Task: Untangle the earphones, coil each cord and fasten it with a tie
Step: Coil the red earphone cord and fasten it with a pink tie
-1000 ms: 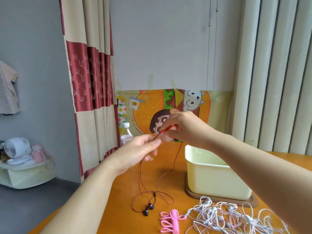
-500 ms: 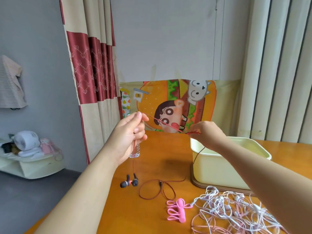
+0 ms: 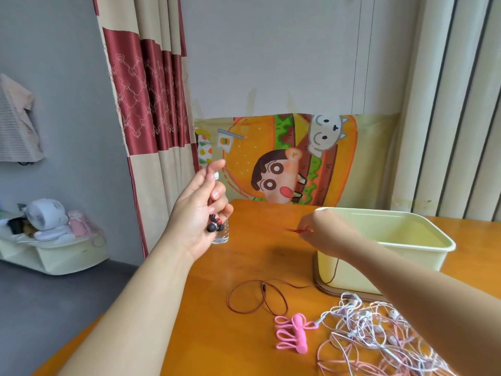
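My left hand (image 3: 199,210) is raised above the table's left side and holds the dark red earphone cord, with its two black earbuds (image 3: 215,225) hanging at my palm. To the right and lower, my right hand (image 3: 315,233) pinches the same red cord in front of the cream bin. The rest of the red cord (image 3: 257,295) lies in loose loops on the table. A tangle of white and pink earphones (image 3: 376,332) lies at the front right. A pink bundle of ties (image 3: 294,331) lies beside it.
A cream plastic bin (image 3: 406,240) stands on a brown mat at the right of the orange wooden table (image 3: 189,321). A clear bottle (image 3: 221,236) stands behind my left hand. A cartoon cloth and curtains hang behind the table.
My left hand has drawn the earbuds up off the table to my palm. My right hand has moved down and right along the cord. More cord lies slack on the table.
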`<action>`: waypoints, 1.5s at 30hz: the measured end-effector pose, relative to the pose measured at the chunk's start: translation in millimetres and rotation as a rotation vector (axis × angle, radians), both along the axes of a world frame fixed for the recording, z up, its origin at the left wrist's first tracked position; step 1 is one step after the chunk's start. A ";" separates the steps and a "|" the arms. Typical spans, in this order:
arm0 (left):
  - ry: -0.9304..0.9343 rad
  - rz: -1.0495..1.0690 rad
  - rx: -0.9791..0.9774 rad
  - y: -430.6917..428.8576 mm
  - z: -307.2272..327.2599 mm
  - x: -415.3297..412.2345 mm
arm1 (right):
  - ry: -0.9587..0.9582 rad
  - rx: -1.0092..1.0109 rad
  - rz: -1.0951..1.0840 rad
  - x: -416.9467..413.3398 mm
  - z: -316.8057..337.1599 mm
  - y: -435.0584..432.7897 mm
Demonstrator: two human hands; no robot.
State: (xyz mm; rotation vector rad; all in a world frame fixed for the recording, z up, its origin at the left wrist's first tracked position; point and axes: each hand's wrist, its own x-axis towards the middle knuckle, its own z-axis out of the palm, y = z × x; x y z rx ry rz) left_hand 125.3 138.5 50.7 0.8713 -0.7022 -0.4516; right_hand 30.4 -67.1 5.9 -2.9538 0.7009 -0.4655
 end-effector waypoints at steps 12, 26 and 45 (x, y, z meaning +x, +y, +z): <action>0.056 -0.291 0.218 -10.1 -4.7 -15.5 | -0.261 1.122 0.634 8.0 51.0 41.4; 0.376 -0.330 -0.020 -35.1 -23.0 -3.9 | -0.502 1.304 0.419 28.2 -18.5 32.6; 0.238 0.109 0.316 -79.3 -128.9 33.9 | -0.235 0.419 0.432 35.4 -30.8 39.9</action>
